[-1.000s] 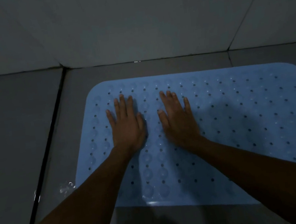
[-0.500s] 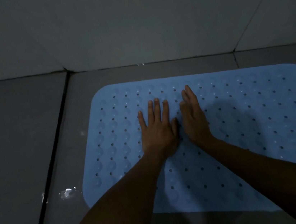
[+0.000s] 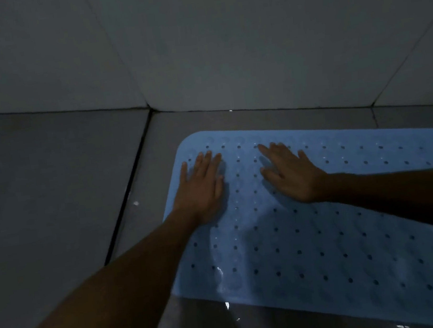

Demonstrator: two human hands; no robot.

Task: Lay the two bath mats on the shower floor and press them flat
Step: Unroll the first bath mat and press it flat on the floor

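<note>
Fingers straight and a little spread, both hands lie palm-down on the mat (image 3: 330, 245), grasping nothing: the left hand (image 3: 202, 190) at centre frame near the mat's far left corner, the right hand (image 3: 291, 176) just right of it, the two apart.

Nearest to me, at the bottom of the frame, the mat's near edge sits on the wet floor (image 3: 51, 213), with bright glints of water along it. From there the pale blue sheet fills the lower right and runs out of the frame on the right. It lies on the grey tiles just right of a dark grout line (image 3: 129, 200), which runs up toward the wall (image 3: 221, 39) across the upper half. A strip of bare tile separates the mat's far edge from that wall.

The mat looks thin, limp and rubbery, pierced with rows of small holes and dimpled as if by suction cups, so I judge it light and floppy, and likely slick on a wet floor. Flat palms suit pressing it; to shift it, a corner or edge seems the place to pinch. Only one mat is in sight.
</note>
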